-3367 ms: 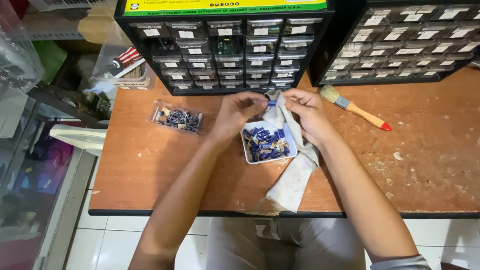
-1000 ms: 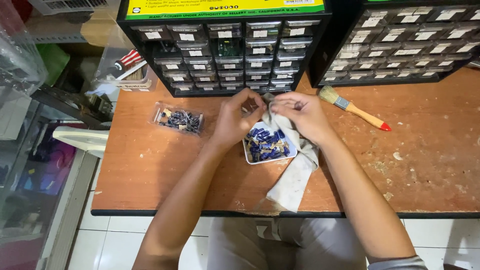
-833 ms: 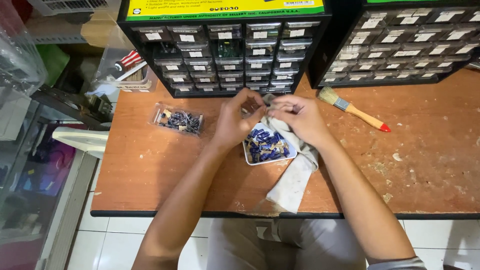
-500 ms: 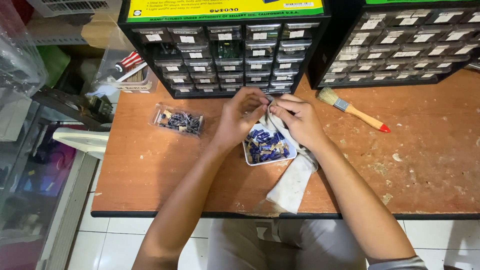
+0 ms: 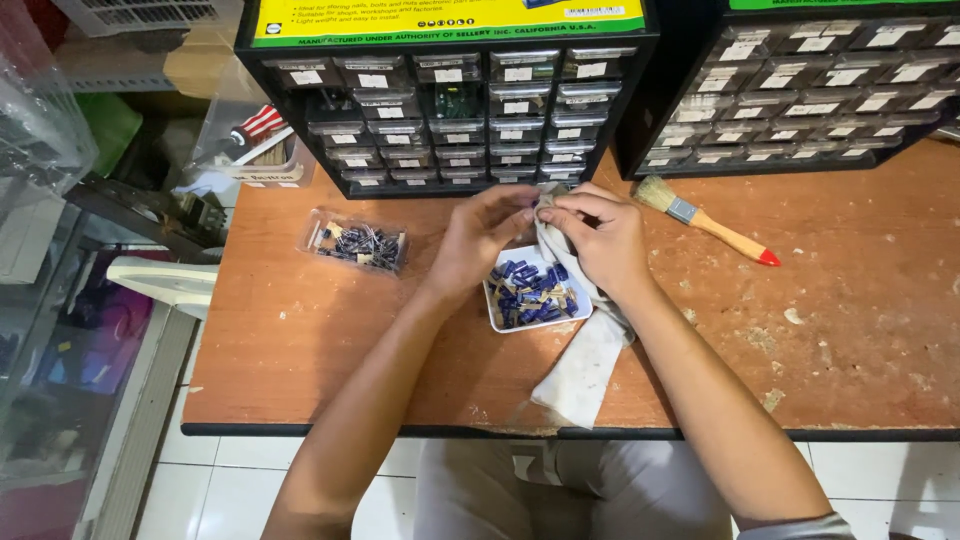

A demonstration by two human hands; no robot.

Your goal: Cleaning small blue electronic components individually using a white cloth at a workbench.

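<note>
My left hand and my right hand meet above a small white tray filled with several small blue cylindrical parts. Both hands pinch the upper end of a dirty white cloth, which hangs down past the tray's right side toward the table's front edge. Whether a small part sits between the fingertips is hidden by the cloth. The tray rests on the worn brown table.
A clear plastic drawer holding several dark parts lies left of the tray. A paintbrush with a wooden, red-tipped handle lies to the right. Two black cabinets of small drawers stand at the back. Cluttered shelves are at left.
Both hands stay over the tray, working the top of the cloth; the fingers have shifted slightly and drawn closer together. Tray, drawer and brush have not moved.
</note>
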